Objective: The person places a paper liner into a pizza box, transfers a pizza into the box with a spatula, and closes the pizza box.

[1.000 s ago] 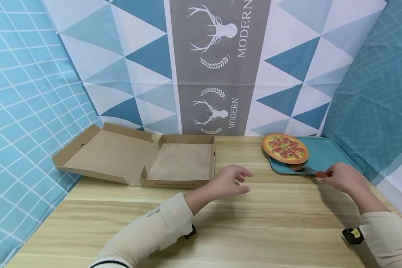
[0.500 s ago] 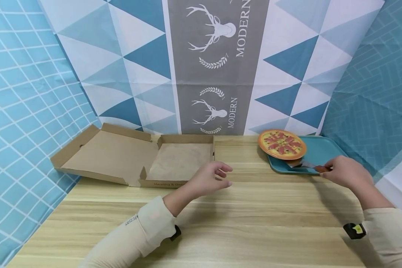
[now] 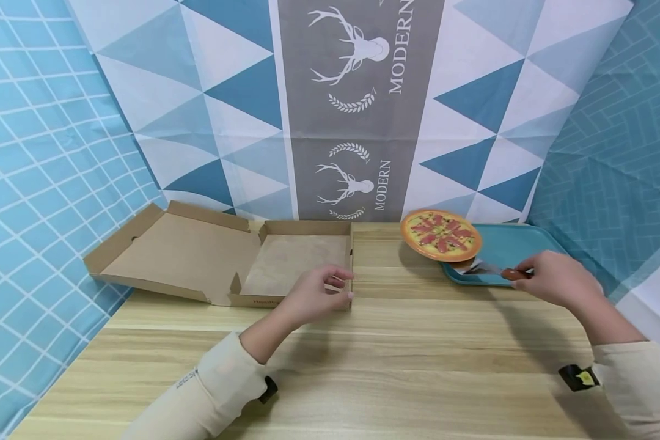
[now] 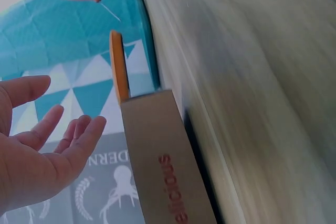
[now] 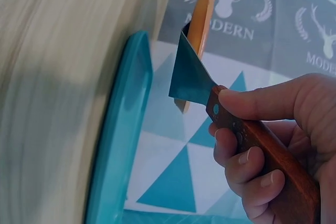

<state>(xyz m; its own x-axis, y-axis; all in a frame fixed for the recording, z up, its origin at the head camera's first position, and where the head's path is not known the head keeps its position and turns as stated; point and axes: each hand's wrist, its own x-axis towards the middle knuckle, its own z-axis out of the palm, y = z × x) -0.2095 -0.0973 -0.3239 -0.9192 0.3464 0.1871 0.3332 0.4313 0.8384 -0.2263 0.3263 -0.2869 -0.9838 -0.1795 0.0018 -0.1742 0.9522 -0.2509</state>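
One round pizza (image 3: 440,235), with red strips across a yellow top and an orange rim, rests on a spatula (image 5: 191,74), raised above the table (image 3: 429,348) with its shadow falling below. It sits at about ten o'clock from the right hand (image 3: 558,278), whose grip is closed round the brown wooden handle (image 5: 278,161), thumb pressed along the top and fingers wrapped beneath. From the head view, part of the pizza covers the nine o'clock end of a teal tray (image 3: 522,244), which lies on the table at about eleven o'clock from the right hand.

The left hand (image 3: 313,293) hovers near the three o'clock side of a cardboard box (image 3: 308,227), partly hiding it from the head view. Its grip is wide and unloaded, the fingers loosely bent and the thumb apart; the left wrist view shows it clear of the box's printed front wall. The box's lid (image 3: 187,253) is folded back toward nine o'clock. Both arms wear cream sleeves.

At twelve o'clock, beyond the table, hangs a cloth (image 3: 242,79) of blue and white triangles, with white deer heads and "MODERN" on a grey band.
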